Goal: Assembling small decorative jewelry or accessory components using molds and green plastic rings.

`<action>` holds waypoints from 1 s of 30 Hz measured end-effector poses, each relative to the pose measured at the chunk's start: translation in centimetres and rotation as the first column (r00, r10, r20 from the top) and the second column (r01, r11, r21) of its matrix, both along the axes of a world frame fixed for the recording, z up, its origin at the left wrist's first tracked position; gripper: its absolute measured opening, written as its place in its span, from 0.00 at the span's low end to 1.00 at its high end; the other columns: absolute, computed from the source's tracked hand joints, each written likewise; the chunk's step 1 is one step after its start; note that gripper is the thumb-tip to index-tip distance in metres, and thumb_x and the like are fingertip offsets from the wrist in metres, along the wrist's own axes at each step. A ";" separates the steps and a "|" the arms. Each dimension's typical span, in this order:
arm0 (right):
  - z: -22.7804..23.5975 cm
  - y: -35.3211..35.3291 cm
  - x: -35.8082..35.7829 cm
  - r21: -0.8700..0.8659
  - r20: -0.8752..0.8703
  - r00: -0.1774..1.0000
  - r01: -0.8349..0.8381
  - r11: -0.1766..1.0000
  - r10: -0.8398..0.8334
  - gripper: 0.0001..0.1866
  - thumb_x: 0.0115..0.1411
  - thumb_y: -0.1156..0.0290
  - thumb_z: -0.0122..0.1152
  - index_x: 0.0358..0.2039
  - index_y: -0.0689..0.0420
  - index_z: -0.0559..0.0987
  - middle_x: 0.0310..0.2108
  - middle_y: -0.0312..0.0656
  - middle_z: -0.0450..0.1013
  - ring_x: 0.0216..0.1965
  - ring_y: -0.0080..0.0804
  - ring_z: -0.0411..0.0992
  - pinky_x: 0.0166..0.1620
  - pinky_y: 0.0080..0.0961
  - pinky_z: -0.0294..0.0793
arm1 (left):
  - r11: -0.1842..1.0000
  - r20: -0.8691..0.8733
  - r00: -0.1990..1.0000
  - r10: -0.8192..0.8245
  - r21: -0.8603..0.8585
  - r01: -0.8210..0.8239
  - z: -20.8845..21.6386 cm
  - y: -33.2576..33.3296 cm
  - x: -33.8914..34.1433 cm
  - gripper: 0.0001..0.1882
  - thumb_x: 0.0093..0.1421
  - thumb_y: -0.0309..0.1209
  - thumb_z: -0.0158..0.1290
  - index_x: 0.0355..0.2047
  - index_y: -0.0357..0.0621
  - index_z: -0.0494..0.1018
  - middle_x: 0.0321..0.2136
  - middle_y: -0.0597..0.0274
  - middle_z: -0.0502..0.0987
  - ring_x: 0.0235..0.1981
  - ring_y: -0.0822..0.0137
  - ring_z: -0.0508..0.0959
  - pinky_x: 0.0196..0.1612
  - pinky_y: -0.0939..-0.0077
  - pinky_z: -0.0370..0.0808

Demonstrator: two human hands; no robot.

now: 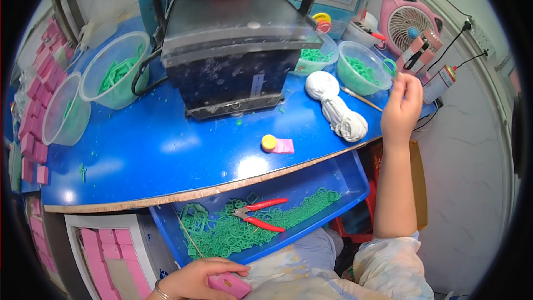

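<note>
My left hand [191,279], low in the picture, is closed around a pink rubber block [230,285] with a small hole in its face. On the right, my right hand [404,103] is raised with its fingers pinched on a green ring-shaped piece [390,67]. That piece is just beside the rim of a clear plastic bowl [383,84], which holds green pieces [359,70]. Below the table edge, a blue tray [351,175] holds many small green pieces [219,236]. Red-handled cutters [266,204] and a thin stick [189,234] lie on them.
A dark machine [233,78] stands mid-table. A white cloth bundle [337,108], a brush-like stick [361,99] and a yellow-capped pink item [282,145] lie nearby. More bowls [89,91] and pink blocks [33,111] are left; a pink fan [411,25] and spray can [438,84] are right.
</note>
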State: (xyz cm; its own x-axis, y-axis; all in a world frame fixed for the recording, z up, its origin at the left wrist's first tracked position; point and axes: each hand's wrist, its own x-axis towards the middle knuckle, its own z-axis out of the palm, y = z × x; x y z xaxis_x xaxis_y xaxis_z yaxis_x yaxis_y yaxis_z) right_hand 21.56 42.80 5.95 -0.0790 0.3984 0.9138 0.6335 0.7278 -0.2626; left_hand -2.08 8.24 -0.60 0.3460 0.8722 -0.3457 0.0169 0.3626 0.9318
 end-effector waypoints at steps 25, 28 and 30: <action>4.1 -10.7 2.3 -0.125 0.371 0.860 -0.327 0.937 0.350 0.14 0.38 0.84 0.61 0.30 0.61 0.77 0.30 0.44 0.71 0.29 0.39 0.72 0.31 0.28 0.72 | 0.356 -0.352 0.080 0.933 0.864 -0.356 2.0 4.5 -8.0 0.31 0.42 0.24 0.62 0.49 0.37 0.65 0.47 0.53 0.66 0.50 0.57 0.67 0.55 0.65 0.62; 4.2 -13.7 2.3 -0.397 0.344 0.649 -0.555 0.731 0.679 0.12 0.36 0.80 0.62 0.27 0.60 0.79 0.27 0.43 0.72 0.25 0.35 0.72 0.25 0.26 0.71 | 0.394 -0.399 -0.026 0.917 0.912 -0.110 3.3 4.8 -6.7 0.27 0.51 0.37 0.59 0.49 0.37 0.66 0.51 0.49 0.65 0.54 0.51 0.64 0.58 0.59 0.57; 4.0 -15.2 1.7 -0.581 0.329 0.467 -0.585 0.566 0.821 0.11 0.38 0.77 0.60 0.27 0.60 0.78 0.28 0.43 0.72 0.25 0.34 0.73 0.25 0.24 0.71 | 0.301 -0.289 0.132 0.948 0.950 -0.080 3.9 4.8 -5.2 0.29 0.54 0.44 0.56 0.48 0.34 0.66 0.50 0.47 0.65 0.54 0.51 0.65 0.57 0.60 0.59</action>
State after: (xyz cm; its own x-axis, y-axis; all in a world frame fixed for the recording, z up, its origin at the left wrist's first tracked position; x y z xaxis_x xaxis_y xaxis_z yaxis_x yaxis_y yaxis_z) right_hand 23.25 27.64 9.90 -0.8760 0.2329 0.4222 0.0445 0.9109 -0.4101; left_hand -7.27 13.00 3.30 -0.3659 0.6261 0.6885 0.8937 0.0302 0.4476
